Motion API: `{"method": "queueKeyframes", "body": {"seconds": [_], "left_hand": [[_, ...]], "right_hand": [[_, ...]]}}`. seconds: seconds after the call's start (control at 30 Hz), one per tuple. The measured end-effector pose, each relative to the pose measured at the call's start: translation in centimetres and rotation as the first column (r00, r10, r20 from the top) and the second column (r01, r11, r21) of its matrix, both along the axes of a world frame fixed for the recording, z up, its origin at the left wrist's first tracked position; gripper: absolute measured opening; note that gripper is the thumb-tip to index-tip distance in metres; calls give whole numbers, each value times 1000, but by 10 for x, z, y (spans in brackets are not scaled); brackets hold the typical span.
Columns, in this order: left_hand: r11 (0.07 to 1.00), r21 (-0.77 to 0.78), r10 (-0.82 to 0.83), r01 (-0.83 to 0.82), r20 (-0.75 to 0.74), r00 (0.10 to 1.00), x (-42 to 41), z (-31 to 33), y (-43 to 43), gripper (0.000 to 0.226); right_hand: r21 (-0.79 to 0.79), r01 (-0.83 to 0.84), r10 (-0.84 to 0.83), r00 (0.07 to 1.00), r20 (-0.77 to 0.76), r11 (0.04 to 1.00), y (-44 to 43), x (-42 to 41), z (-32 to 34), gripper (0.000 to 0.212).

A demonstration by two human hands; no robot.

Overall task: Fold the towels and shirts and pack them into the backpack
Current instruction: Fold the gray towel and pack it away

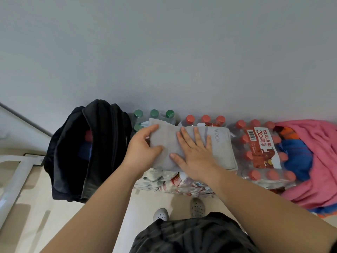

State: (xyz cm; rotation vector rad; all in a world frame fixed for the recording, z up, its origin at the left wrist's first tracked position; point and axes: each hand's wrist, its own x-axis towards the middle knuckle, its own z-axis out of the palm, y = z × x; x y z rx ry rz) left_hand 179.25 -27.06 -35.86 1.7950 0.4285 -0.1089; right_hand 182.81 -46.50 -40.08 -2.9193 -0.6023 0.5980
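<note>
The folded grey towel [220, 148], lettered VOGA, lies on top of shrink-wrapped packs of bottles [260, 143] against the wall. We see the left hand [144, 147] grasping its nine o'clock end, thumb on the near edge and fingers over the far one. The right hand [195, 154] lies flat on the middle, fingers straight and spread, pressing down and gripping nothing.

At nine o'clock from the towel the black backpack [105, 125] stands open on the floor. Something red and blue sits inside, though it is too dark for us to tell what. At eleven o'clock are green-capped bottles [154, 114]. At three o'clock a pink cloth [321, 161] is heaped over a blue garment [295, 154].
</note>
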Motion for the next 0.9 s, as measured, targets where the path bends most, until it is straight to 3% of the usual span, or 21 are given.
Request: {"method": "queueKeyframes", "body": {"seconds": [0.17, 0.23, 0.33, 0.43, 0.53, 0.77, 0.9], "left_hand": [[997, 72, -28, 22, 85, 996, 0, 30, -16, 70], [991, 119, -69, 55, 117, 991, 5, 43, -32, 71], [962, 238, -170, 131, 151, 974, 15, 56, -66, 74], [910, 350, -279, 222, 122, 953, 28, 54, -105, 74], [868, 415, -322, 272, 53, 945, 38, 40, -147, 76], [808, 489, -356, 328, -39, 934, 41, 7, -206, 71], [807, 489, -357, 331, -42, 933, 36, 2, -214, 68]], "right_hand": [[335, 63, -46, 997, -59, 940, -13, 4, 10, 86], [489, 192, -164, 981, -99, 851, -32, 3, 16, 89], [582, 339, -364, 928, -78, 740, -68, 1, 20, 85], [715, 549, -446, 820, -359, 433, -101, 8, 17, 82], [701, 685, -297, 723, -623, 197, -126, 23, 16, 67], [674, 729, -68, 683, -727, 120, -152, 36, 23, 34], [644, 753, 31, 647, -762, 138, -160, 41, 29, 24]]}}
